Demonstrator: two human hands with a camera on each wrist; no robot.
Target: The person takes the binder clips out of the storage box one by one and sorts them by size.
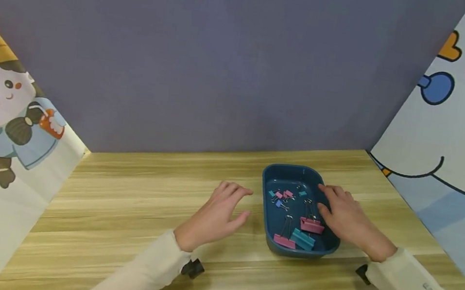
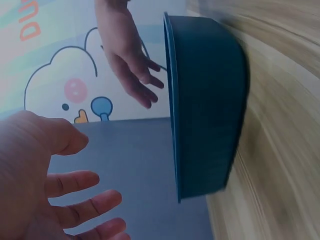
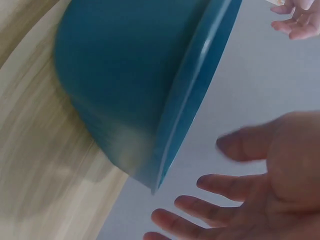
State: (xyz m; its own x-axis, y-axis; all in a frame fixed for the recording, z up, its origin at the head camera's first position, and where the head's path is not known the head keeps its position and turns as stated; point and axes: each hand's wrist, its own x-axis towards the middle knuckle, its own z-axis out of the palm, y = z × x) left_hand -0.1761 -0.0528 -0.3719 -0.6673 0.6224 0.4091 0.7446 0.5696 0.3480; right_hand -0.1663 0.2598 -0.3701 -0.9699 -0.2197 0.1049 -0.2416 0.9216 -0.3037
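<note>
A dark blue plastic bin (image 1: 264,218) stands on the wooden table, right of the middle. Inside it lie large binder clips, two pink (image 1: 311,225) and one teal (image 1: 303,239), toward the near end. Several small pink, teal and blue binder clips (image 1: 279,196) are grouped farther back. My left hand (image 1: 216,214) hovers left of the bin, fingers spread and holding nothing. Over the bin's right rim is my right hand (image 1: 346,218), its fingers loosely extended and empty. In the right wrist view, a gap shows between the right hand's fingertips (image 3: 162,218) and the bin wall.
The wooden tabletop (image 1: 115,227) runs back to a grey-purple panel (image 1: 225,65). Cartoon-printed panels flank it, one at left (image 1: 32,192) and one at right (image 1: 436,137). A black wrist device (image 1: 192,268) sits under the left cuff.
</note>
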